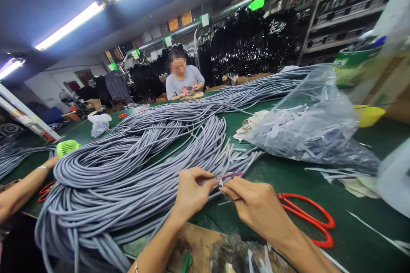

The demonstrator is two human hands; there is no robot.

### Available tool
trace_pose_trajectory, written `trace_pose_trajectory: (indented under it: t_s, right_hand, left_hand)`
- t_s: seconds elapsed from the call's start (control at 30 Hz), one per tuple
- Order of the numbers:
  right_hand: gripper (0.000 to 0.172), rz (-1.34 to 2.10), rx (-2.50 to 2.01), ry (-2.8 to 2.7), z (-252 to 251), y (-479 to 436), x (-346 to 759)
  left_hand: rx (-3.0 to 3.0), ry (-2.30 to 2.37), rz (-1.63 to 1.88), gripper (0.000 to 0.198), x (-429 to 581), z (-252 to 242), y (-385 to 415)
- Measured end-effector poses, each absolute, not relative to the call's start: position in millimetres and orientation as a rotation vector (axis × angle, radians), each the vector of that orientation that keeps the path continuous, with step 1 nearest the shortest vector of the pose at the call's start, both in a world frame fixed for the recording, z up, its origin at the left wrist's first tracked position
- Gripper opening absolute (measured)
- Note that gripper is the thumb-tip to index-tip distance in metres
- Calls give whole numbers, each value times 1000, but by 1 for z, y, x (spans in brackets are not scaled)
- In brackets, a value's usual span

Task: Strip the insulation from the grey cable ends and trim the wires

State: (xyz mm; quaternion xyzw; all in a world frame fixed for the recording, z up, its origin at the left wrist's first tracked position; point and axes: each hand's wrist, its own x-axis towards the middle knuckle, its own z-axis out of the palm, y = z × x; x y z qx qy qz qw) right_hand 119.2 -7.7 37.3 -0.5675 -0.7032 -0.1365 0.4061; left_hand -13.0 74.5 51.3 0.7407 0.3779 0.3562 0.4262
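A big pile of grey cables [128, 170] lies across the green table [352, 204]. My left hand [192, 192] is closed around one grey cable end near the front edge. My right hand [256, 207] pinches the thin coloured wires that stick out of that cable end, fingers pressed together. The two hands meet at about the middle of the view. Red-handled scissors [310, 217] lie on the table just right of my right hand.
A clear plastic bag [314, 123] of stripped cable scraps lies at the right. A person sits across the table [184, 79]. Another person's arm [22, 187] reaches in at the left, by a second pair of red scissors [45, 191]. A worn board [208, 247] lies at the front edge.
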Motion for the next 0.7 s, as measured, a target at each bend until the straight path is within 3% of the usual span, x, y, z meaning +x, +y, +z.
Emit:
trace_pose_trajectory:
  t_s: [0.13, 0.3, 0.57, 0.7]
  right_hand:
    - [30, -410, -1450, -1746, 38, -10, 124]
    - [28, -250, -1522, -1568, 49, -11, 140]
    - [24, 125, -1478, -1432, 61, -8, 137]
    - [27, 165, -1685, -1340, 58, -9, 156]
  left_hand:
    - [2252, 840, 950, 10, -12, 45, 70]
    - [2174, 654, 738, 7, -16, 56, 69]
    - [1708, 486, 592, 47, -16, 62, 69]
    - [1613, 553, 546, 48, -15, 59, 75]
